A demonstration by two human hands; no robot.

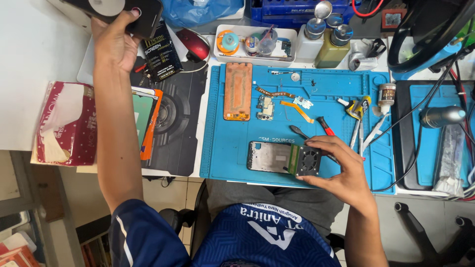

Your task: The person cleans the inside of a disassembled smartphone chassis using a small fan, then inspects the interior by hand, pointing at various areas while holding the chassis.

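Hands work far apart over a cluttered table (29,59): the right hand (341,170) closes its grip around a small black fan unit (308,160), thumb below and fingers above, holding it on the right end of an opened phone frame (269,156) that lies at the near edge of a blue work mat (232,143). How the fan unit meets the frame is hidden under the unit itself. The left hand (116,42) reaches up to the far left corner and holds a dark flat device (121,12) whose top is cut off by the picture edge; whether its pale round part belongs to it I cannot tell. On the mat lie an orange phone back (238,91), a small circuit board (265,107), an orange flex strip (297,110) and a red-handled tool (325,125), partly covered by the right hand's fingers. A red tissue pack (67,123) sits at the left.
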